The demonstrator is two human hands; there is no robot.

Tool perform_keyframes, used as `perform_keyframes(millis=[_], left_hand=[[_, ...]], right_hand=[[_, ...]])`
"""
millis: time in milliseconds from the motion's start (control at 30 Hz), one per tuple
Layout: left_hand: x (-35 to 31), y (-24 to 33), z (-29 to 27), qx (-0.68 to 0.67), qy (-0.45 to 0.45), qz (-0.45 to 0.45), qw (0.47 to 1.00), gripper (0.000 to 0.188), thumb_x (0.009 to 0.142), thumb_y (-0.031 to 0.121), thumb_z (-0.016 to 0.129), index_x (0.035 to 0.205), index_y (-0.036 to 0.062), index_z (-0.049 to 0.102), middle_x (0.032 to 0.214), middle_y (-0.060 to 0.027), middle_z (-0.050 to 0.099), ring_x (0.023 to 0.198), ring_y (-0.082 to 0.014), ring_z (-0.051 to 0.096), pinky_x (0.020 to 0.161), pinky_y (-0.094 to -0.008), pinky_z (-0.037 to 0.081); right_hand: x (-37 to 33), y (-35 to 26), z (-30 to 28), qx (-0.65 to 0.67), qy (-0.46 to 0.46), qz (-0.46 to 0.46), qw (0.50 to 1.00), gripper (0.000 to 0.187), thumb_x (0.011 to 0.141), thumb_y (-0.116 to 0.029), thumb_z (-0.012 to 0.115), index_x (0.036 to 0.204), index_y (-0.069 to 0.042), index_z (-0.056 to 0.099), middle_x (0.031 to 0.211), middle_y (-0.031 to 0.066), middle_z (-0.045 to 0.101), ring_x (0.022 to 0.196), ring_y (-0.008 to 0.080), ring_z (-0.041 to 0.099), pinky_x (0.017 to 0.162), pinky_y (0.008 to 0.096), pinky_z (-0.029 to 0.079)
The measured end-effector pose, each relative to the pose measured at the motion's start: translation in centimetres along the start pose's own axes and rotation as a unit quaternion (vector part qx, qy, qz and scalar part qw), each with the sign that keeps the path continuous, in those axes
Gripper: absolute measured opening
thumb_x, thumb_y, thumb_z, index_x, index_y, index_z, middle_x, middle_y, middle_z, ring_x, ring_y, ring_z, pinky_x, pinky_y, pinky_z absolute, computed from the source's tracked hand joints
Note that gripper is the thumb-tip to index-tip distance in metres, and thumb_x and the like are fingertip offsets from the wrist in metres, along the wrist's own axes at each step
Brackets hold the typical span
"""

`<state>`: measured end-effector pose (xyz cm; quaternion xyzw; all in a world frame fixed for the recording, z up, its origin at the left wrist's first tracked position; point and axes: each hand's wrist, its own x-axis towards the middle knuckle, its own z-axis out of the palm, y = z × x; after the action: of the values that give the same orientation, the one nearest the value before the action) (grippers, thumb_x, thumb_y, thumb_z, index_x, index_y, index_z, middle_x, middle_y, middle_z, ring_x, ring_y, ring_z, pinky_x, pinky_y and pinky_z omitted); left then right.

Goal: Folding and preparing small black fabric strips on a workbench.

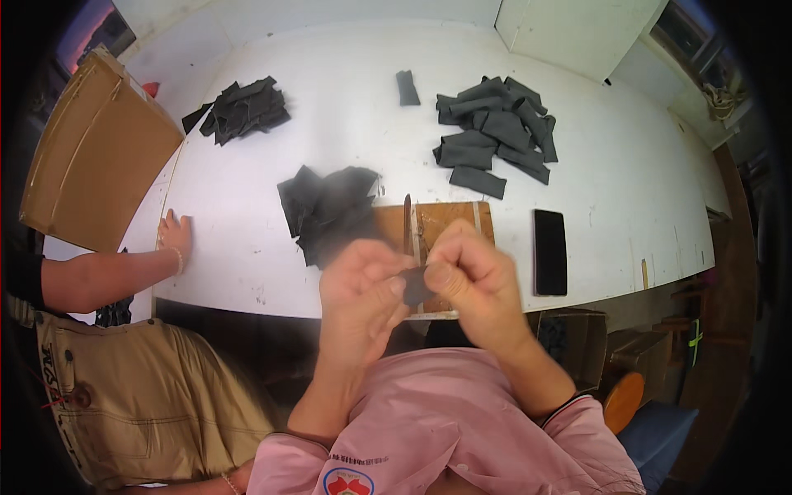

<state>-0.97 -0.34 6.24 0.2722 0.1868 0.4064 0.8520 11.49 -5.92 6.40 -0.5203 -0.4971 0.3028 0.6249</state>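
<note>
A small dark fabric piece [418, 289] is held between my two hands over the front edge of the white table. My left hand [356, 285] pinches its left edge with thumb and fingers, slightly blurred. With fingers curled, my right hand [472, 268] grips the other side. Just beyond them lies a wooden board [458, 216], from which a narrow upright blade-like piece [407, 221] rises. Left of the board is a loose heap of flat dark fabric pieces [326, 206], close to my left hand.
Folded dark fabric strips [495, 128] are piled at the back right, with a single strip [407, 87] beside them. Another fabric heap [245, 111] lies back left. A black phone [550, 252] rests at right. Another person's hand [175, 235] leans on the table near a cardboard box [103, 157].
</note>
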Motion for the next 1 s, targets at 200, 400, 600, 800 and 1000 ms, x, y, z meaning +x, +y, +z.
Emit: perform_keyframes(millis=[200, 400, 600, 800, 1000], left_hand=[[1.1, 2.3, 1.1, -0.222, -0.191, -0.086, 0.952, 0.034, 0.076, -0.008, 0.039, 0.110, -0.0033, 0.036, 0.061, -0.0074, 0.047, 0.033, -0.0031, 0.031, 0.030, -0.0174, 0.022], [6.3, 2.1, -1.0, -0.344, -0.069, -0.243, 0.904, 0.028, 0.087, 0.010, 0.039, 0.111, 0.0036, 0.050, 0.061, 0.0005, 0.046, 0.039, -0.0071, 0.031, 0.035, -0.0185, 0.027], [6.3, 1.3, -2.6, -0.380, 0.070, -0.256, 0.886, 0.024, 0.087, 0.010, 0.038, 0.104, 0.0015, 0.053, 0.047, 0.0021, 0.035, 0.033, -0.0073, 0.028, 0.032, -0.0193, 0.025], [6.6, 1.8, -2.0, -0.529, 0.020, -0.198, 0.825, 0.030, 0.085, 0.007, 0.031, 0.102, -0.0130, 0.046, 0.052, -0.0047, 0.044, 0.030, -0.0048, 0.029, 0.029, -0.0178, 0.025], [6.6, 1.1, -3.8, -0.428, 0.053, -0.258, 0.864, 0.025, 0.089, 0.010, 0.034, 0.103, -0.0024, 0.049, 0.048, 0.0001, 0.035, 0.034, -0.0069, 0.026, 0.031, -0.0188, 0.026]], right_hand=[[2.9, -3.8, -0.4, 0.117, -0.106, 0.038, 0.987, 0.021, 0.082, -0.019, 0.057, 0.069, -0.004, 0.052, 0.063, -0.0034, 0.043, 0.056, 0.0046, 0.037, 0.049, 0.0199, 0.030], [6.8, 2.8, -1.5, 0.212, -0.088, 0.217, 0.949, 0.024, 0.083, -0.022, 0.054, 0.067, -0.004, 0.052, 0.057, -0.0024, 0.045, 0.049, 0.0043, 0.038, 0.046, 0.0183, 0.031], [6.5, 4.2, -0.9, 0.217, -0.102, 0.243, 0.940, 0.025, 0.083, -0.024, 0.055, 0.066, -0.005, 0.054, 0.055, -0.0020, 0.046, 0.048, 0.0043, 0.039, 0.045, 0.0185, 0.029], [7.7, 4.5, -0.1, 0.223, -0.150, 0.231, 0.935, 0.030, 0.082, -0.031, 0.056, 0.067, -0.004, 0.055, 0.055, -0.0022, 0.046, 0.049, 0.0043, 0.040, 0.045, 0.0183, 0.031], [6.7, 5.6, -0.7, 0.245, -0.129, 0.258, 0.925, 0.032, 0.081, -0.033, 0.057, 0.066, -0.005, 0.054, 0.055, -0.0024, 0.046, 0.049, 0.0042, 0.041, 0.045, 0.0176, 0.030]])
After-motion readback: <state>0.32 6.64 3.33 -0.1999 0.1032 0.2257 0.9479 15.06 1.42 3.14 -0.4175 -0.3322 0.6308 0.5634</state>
